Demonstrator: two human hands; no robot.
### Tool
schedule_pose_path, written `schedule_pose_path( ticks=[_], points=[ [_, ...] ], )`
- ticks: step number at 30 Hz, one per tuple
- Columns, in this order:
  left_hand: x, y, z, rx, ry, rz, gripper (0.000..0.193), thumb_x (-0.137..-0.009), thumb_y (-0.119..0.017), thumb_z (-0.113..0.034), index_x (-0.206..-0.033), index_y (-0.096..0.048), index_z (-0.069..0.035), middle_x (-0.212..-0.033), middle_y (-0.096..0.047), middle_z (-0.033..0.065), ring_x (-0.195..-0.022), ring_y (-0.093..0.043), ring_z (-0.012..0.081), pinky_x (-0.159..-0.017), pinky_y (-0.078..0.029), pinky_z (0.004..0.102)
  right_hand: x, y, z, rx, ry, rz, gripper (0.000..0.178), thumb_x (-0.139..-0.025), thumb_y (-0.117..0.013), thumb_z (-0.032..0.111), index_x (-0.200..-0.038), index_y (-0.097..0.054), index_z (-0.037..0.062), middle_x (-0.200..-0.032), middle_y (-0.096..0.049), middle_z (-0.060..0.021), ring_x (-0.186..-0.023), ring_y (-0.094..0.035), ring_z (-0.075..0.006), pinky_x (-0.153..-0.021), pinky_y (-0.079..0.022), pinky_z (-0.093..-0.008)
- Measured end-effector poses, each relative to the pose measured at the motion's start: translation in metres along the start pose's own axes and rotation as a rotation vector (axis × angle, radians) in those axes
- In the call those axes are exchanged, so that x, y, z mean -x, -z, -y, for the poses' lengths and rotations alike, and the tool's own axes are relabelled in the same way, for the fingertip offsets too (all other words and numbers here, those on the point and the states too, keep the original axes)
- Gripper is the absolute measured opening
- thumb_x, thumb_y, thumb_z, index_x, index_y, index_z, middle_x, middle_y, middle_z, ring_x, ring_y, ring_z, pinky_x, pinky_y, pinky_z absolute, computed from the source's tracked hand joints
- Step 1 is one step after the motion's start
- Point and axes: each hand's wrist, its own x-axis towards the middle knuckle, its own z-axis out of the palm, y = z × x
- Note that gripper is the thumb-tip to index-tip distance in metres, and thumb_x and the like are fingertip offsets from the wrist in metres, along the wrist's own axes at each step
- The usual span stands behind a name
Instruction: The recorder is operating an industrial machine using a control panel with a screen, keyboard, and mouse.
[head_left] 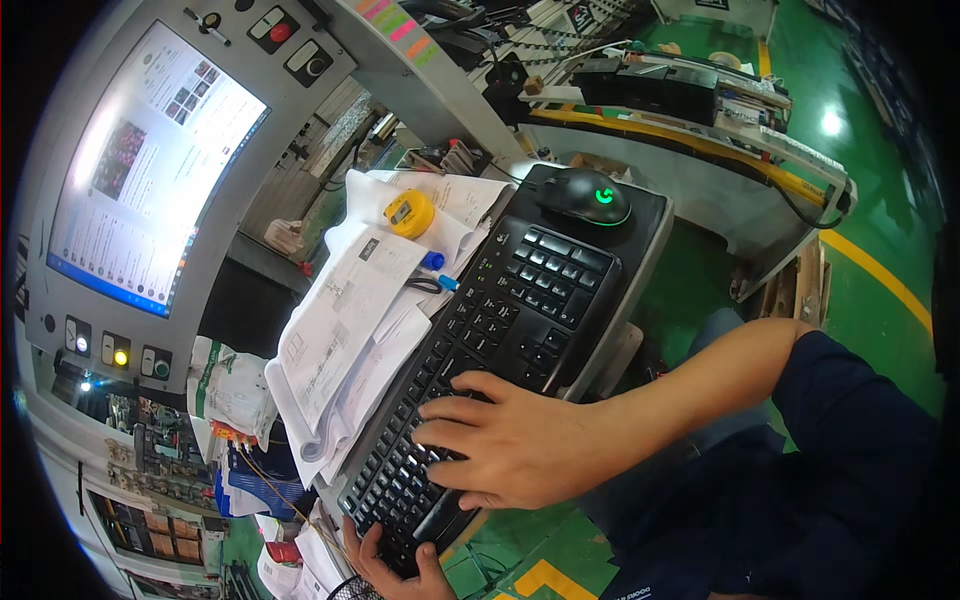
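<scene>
A black keyboard (556, 279) lies slantwise on a narrow shelf. Over its middle keys rests my right hand (512, 441), fingers spread and holding nothing. My left hand (392, 574) is at the keyboard's near left end, partly cut off by the lower edge of the picture; its thumb and fingers stand apart around the corner keys. A black mouse (584, 193) with a green light sits past the keyboard's far end, touched by neither hand. Beside the keyboard are loose printed sheets (345, 320), with a yellow tape measure (409, 213) and a blue-capped pen (433, 261) on them.
A lit screen (150, 170) in a grey panel stands at the left, with a red push button (281, 32) above and lit switches (121, 357) below. A white bag (232, 390) hangs under the panel. Machinery with a yellow rail (680, 135) stands at the far right over green floor.
</scene>
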Motion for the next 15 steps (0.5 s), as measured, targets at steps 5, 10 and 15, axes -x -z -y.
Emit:
schedule_pose_path(
  ticks=[5,10,15],
  points=[
    [0.001,-0.002,0.005,-0.015,-0.010,-0.024,0.072,-0.097,-0.085,-0.051,-0.144,-0.069,0.001,-0.170,-0.054,0.0279,-0.159,-0.047,0.0486,-0.131,-0.035,0.0620,-0.005,-0.003,-0.006,0.095,-0.031,0.018,0.039,-0.109,-0.069,0.041,-0.122,-0.077,0.0047,-0.139,-0.064,-0.0239,-0.146,-0.052,-0.0422,-0.122,-0.034,-0.0639],
    [0.001,-0.003,0.002,-0.021,-0.036,-0.019,0.068,-0.098,-0.085,-0.047,-0.144,-0.070,0.000,-0.168,-0.056,0.0273,-0.159,-0.047,0.0486,-0.131,-0.034,0.0619,-0.011,-0.006,-0.006,0.191,-0.096,0.046,0.036,-0.109,-0.069,0.037,-0.120,-0.077,0.0035,-0.138,-0.065,-0.0242,-0.144,-0.054,-0.0431,-0.121,-0.035,-0.0641],
    [0.001,-0.001,0.002,-0.026,-0.039,-0.021,0.064,-0.099,-0.084,-0.045,-0.144,-0.071,0.000,-0.166,-0.057,0.0272,-0.158,-0.047,0.0484,-0.131,-0.035,0.0615,-0.001,-0.003,0.010,0.051,-0.002,0.013,0.031,-0.103,-0.072,0.034,-0.114,-0.075,0.0061,-0.142,-0.064,-0.0211,-0.147,-0.053,-0.0408,-0.122,-0.038,-0.0602]
  ],
)
